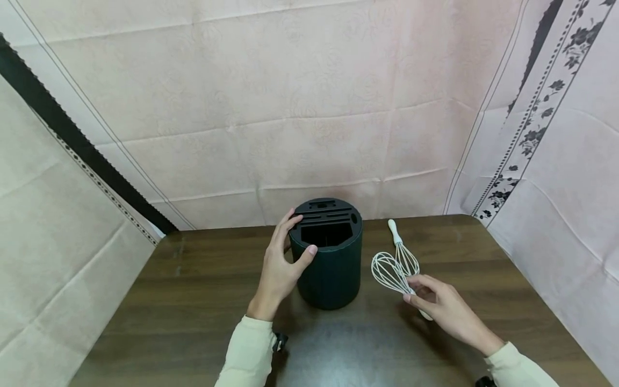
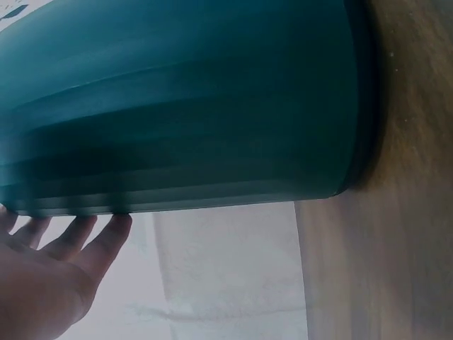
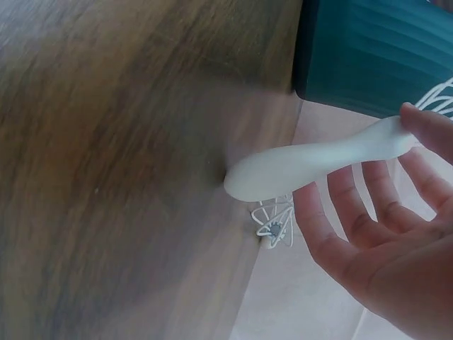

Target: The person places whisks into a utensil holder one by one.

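While the right hand [image 1: 442,312] is pinching a cream whisk [image 3: 297,170] between its thumb and bent fingers, I am seeing a smooth, teardrop-swelling handle narrowing into a cage of thin, looped wires. Beside it, a dark green holder [image 1: 331,282] is standing upright on the brown wood-grained table [image 1: 203,303], its round wall showing faint lengthwise ridges and its black top showing narrow slots, small holes and one large angular opening. A second whisk [image 1: 397,239] is lying just beyond, its handle pointing to the table's far edge and its wires pointing back towards the person. The held whisk is tilting just right of the holder, handle end low and towards the person, wires higher and leaning leftward along its long axis; whether the handle is touching the wood I cannot tell. The left hand [image 1: 280,271], wrist raised, is spreading its fairly straight fingers and thumb against the holder's left side and rim. Both forearms are reaching forward in pale sleeves [image 1: 249,349], the right one angling inward.
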### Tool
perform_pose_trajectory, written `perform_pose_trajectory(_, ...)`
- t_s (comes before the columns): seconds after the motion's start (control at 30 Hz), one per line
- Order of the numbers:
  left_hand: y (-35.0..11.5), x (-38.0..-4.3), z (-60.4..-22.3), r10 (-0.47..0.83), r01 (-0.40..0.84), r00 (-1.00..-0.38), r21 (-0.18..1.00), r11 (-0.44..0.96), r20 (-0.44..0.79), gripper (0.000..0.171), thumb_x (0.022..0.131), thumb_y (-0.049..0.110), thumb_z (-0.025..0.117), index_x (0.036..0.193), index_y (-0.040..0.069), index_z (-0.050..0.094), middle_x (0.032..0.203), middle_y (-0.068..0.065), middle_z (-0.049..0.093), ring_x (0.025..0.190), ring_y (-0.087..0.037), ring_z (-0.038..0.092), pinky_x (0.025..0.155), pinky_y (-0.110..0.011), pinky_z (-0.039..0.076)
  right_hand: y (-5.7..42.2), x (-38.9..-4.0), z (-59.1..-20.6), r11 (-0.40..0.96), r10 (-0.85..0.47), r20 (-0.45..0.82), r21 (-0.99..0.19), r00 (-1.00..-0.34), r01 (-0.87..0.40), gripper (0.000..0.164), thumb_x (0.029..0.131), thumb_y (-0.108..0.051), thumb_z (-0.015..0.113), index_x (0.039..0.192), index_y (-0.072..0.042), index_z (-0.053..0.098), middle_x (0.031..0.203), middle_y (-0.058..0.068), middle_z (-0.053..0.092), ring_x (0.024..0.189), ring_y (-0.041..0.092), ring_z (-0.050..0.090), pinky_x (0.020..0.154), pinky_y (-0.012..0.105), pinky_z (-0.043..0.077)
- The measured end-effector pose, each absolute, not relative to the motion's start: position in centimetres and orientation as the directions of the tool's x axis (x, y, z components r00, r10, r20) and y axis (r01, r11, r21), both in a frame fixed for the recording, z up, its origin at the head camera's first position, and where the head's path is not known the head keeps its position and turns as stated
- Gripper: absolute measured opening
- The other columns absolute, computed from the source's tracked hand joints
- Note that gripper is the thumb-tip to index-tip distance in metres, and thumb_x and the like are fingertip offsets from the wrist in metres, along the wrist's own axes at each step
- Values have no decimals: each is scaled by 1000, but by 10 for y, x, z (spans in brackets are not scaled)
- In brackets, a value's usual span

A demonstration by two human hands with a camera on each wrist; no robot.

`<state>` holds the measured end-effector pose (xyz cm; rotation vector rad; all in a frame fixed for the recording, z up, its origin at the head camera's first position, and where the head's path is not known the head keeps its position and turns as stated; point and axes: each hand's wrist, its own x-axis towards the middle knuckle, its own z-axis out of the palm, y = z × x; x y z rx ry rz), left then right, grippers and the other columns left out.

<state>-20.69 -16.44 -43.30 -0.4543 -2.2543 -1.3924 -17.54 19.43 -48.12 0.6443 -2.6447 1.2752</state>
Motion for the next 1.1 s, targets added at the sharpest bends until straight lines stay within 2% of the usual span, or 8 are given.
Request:
perform_pose_trajectory(0.33, -173, -214, -428, 98, 553, -795, 650, 521, 598, 69, 99, 60, 64, 157, 28, 47, 170, 9, 31, 153, -20, 35, 113, -60, 42, 186, -177, -475, 517, -264, 307, -755, -914, -403, 26, 98, -14, 77, 121, -4, 71, 103, -1, 74, 95, 5, 67, 82, 26, 58)
perform_pose_trajectory(0.47, -176, -218, -428, 130, 589, -772, 625, 512, 622, 71, 100, 65, 58, 157, 25, 46, 170, 3, 33, 154, -21, 35, 113, -60, 41, 184, -179, -474, 510, -252, 320, -758, -913, -406, 25, 98, -12, 77, 120, -3, 71, 103, 1, 74, 95, 4, 68, 83, 24, 58)
perform_pose_trajectory(0.6, -178, -223, -428, 168, 621, -751, 598, 507, 639, 76, 100, 71, 52, 158, 22, 46, 170, 2, 34, 156, -20, 31, 118, -64, 33, 180, -180, -471, 500, -237, 317, -771, -918, -395, 26, 98, -12, 77, 121, -2, 71, 106, 4, 74, 96, 5, 68, 85, 23, 58)
perform_pose_trajectory(0.8, -178, -227, -430, 169, 619, -752, 593, 515, 637, 70, 103, 70, 45, 157, 25, 49, 168, 4, 36, 154, -20, 34, 115, -66, 35, 176, -179, -464, 474, -216, 309, -796, -926, -376, 26, 99, -13, 75, 122, -2, 70, 111, 9, 72, 95, 6, 68, 84, 22, 57)
perform_pose_trajectory(1.1, -169, -228, -441, 115, 629, -742, 626, 461, 661, 63, 105, 63, 48, 153, 23, 54, 167, 5, 38, 152, -20, 36, 120, -62, 32, 169, -177, -457, 417, -203, 340, -818, -918, -395, 15, 102, -12, 72, 115, -8, 67, 104, 6, 72, 95, 6, 69, 87, 19, 56)
